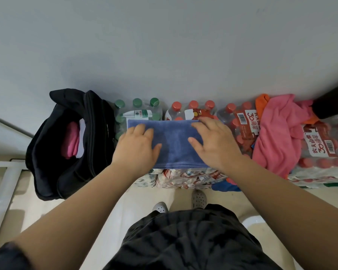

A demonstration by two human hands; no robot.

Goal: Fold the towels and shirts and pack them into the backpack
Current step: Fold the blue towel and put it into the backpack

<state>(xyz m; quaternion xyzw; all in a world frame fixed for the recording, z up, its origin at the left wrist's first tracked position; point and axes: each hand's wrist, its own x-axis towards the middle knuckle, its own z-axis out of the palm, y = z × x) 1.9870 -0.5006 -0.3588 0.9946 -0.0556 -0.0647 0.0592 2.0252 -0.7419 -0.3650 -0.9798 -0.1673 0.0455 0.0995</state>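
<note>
Backpack point(47, 168) stands open just beside the left end of the stacked packs of bottled water point(191, 175), with a folded pink piece point(71, 141) and something white already inside. Next along, the left hand point(137, 147) lies flat, fingers straight, on the left part of the blue towel point(174, 141). The towel sits folded into a neat rectangle on top of the packs, its near edge at their front edge. The right hand point(213, 145) presses the towel's right part the same way, fingers spread and uncurled. Neither hand pinches the cloth. Further right, a crumpled pink cloth point(277, 137) with an orange piece point(261, 100) at its far side is heaped on the packs, not yet folded.

The step in hand looks like smoothing the folded towel, perhaps ahead of one more fold. The next move probably calls for both hands to take the towel by its ends, keep the layers together, and carry it left into the backpack's mouth beside the pink piece.
</note>
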